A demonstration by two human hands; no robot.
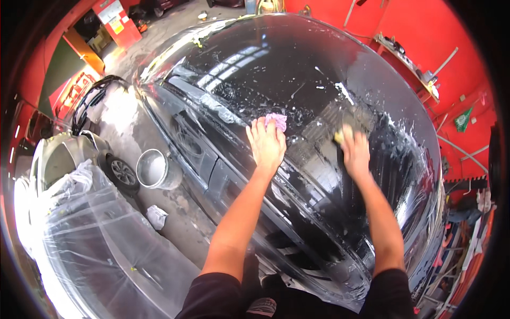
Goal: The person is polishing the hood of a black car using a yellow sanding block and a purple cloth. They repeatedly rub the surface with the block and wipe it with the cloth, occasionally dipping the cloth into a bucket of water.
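A black car point(287, 64) lies under both my arms, its dark panels wet and streaked with whitish suds and spots. My left hand point(265, 143) presses a crumpled pink cloth point(276, 122) against the surface near the roof's side edge, fingers bent over it. To its right, my right hand point(355, 151) is closed around a small yellow pad point(338, 137), which may be a sponge; motion blurs it and the fingers hide most of it. Around that hand lies a dull grey, smeared patch point(332, 119).
A bucket point(153, 169) of whitish liquid stands on the floor at left, near a crumpled white scrap point(156, 217). Beyond it is another car point(117, 250) covered in clear plastic sheeting. A shelf point(408, 66) runs along the red wall at right; clutter point(462, 244) lies below.
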